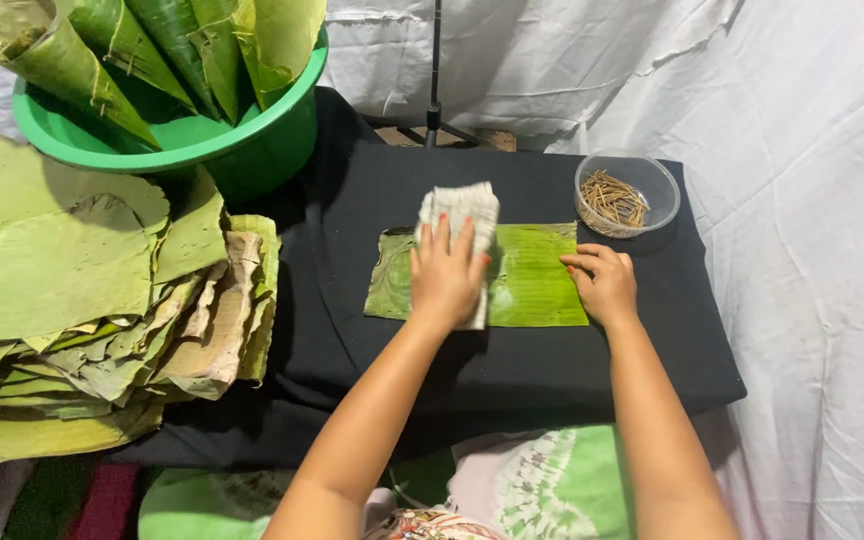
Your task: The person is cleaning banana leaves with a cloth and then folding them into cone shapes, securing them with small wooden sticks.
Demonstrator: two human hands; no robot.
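Note:
A rectangular green banana leaf piece [532, 280] lies flat on the black cloth-covered table [512, 380]. My left hand [444, 275] presses a folded pale cloth [462, 205] down on the leaf's left half, fingers spread over it. My right hand [604, 283] rests on the leaf's right edge with its fingertips pinning it down.
A clear round tub of thin wooden sticks [626, 194] stands at the table's back right. A green basin [202, 140] holding rolled leaf cones sits at the back left. A thick stack of cut leaves [82, 300] lies left of the table. White sheeting hangs behind and to the right.

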